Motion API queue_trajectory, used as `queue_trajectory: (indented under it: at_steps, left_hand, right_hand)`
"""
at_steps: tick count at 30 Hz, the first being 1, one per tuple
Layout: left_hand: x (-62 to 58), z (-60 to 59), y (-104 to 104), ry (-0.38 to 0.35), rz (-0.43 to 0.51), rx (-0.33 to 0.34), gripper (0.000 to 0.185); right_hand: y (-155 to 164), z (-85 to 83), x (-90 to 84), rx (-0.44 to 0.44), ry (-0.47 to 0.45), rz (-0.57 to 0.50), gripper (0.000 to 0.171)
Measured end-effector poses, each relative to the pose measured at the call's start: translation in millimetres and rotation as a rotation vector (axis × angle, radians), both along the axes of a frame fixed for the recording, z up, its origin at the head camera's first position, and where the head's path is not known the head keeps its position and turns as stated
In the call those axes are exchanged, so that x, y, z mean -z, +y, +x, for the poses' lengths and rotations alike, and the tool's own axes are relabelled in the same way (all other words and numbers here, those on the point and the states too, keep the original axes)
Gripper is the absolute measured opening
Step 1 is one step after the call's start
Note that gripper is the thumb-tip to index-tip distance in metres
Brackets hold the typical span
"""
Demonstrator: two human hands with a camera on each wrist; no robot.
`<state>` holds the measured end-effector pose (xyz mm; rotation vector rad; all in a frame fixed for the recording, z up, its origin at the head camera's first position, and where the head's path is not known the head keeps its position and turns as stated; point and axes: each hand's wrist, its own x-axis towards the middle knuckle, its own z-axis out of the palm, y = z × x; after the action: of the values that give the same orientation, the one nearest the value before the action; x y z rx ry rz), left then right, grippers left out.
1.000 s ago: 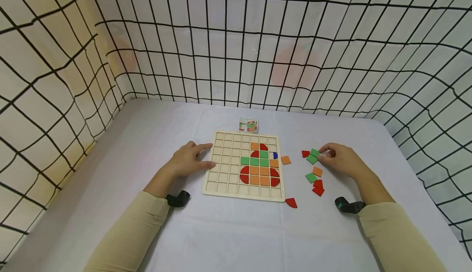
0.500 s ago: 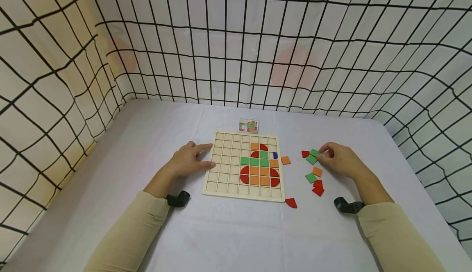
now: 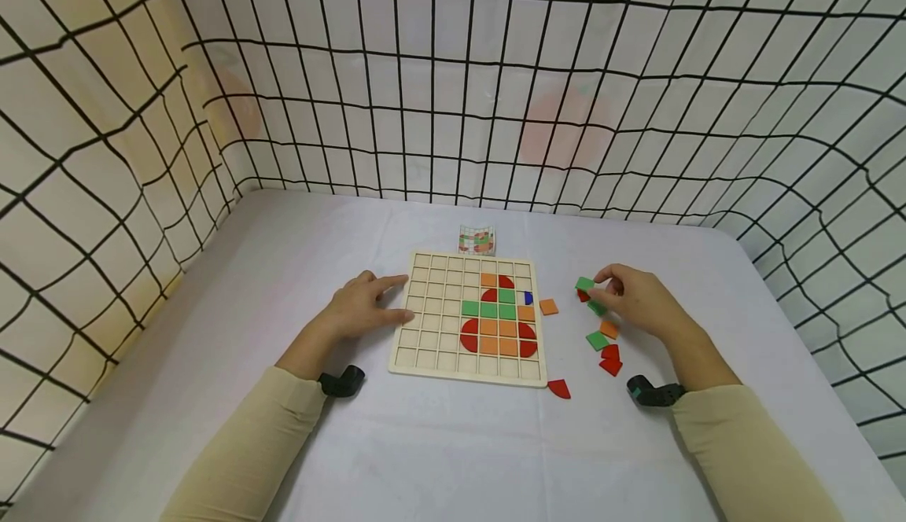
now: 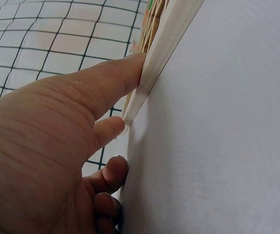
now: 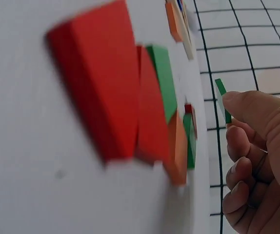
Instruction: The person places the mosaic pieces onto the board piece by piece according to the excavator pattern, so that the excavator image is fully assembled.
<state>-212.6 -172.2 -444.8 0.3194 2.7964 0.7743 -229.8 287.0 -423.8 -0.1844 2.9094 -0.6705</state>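
Observation:
A wooden grid board (image 3: 431, 341) lies mid-table, with orange, green, red and blue pieces in its right-hand cells. At its left edge, my left hand (image 3: 357, 307) touches the rim with thumb and index finger; the left wrist view shows the thumb (image 4: 115, 80) against the side of the board. My right hand (image 3: 640, 302) pinches a green square tile (image 3: 584, 284) between thumb and fingers. In the right wrist view the green tile (image 5: 222, 100) is lifted off the table. Beneath it in the head view are a red piece (image 3: 583, 295) and another green tile (image 3: 598, 309).
Right of the board lie an orange tile (image 3: 548, 307), a red quarter-circle (image 3: 559, 389), another orange tile (image 3: 609, 329), a green tile (image 3: 598, 340) and two red pieces (image 3: 611, 367). A small pattern card (image 3: 477, 240) stands behind the board. Black netting (image 3: 453, 105) surrounds the table.
My right hand has lifted the upper green tile from the small cluster and moved slightly left and toward the back with it. The left hand and board have stayed still.

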Motion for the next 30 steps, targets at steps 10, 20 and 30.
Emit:
queue_trajectory:
  at_steps: [10, 20, 30]
  left_hand:
    - [-0.5, 0.4, -0.9, 0.001, -0.008, 0.000, 0.077]
    - [0.2, -0.3, -0.5, -0.004, -0.006, -0.010, 0.078]
    - [-0.5, 0.3, -0.2, -0.009, -0.001, -0.006, 0.077]
  right_hand:
    - [-49.0, -3.1, -7.8, -0.050, -0.007, -0.038, 0.032]
    - [-98.3, -7.1, -10.0, -0.144, -0.014, -0.083, 0.031]
    - [-137.0, -9.3, -4.2, -0.245, -0.004, -0.091, 0.021]
